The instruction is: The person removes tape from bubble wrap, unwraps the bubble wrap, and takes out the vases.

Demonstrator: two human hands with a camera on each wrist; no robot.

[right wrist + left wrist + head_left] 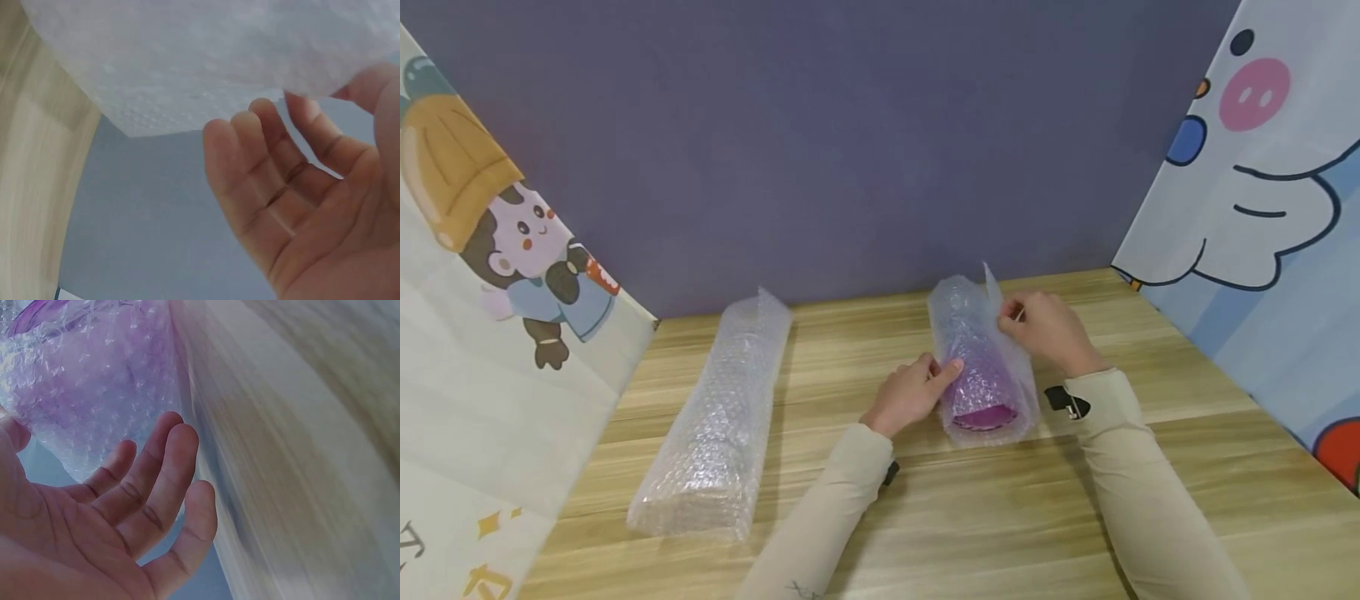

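While the right hand (pixel 1051 329) pinches the wrap's (pixel 1026 387) raised edge at the right of the purple cone (pixel 981 379), the left hand (pixel 908 392), nearer, rests its thumb at the cone's left, fingers loosely bent; lengthwise, the cone points away, wide end closest.

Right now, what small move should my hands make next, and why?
I would probably lay the raised bubble-wrap flap over the purple vase-like object: the right hand pinches the flap's edge, and the left hand rests against the object's opposite side, perhaps enough to steady it.
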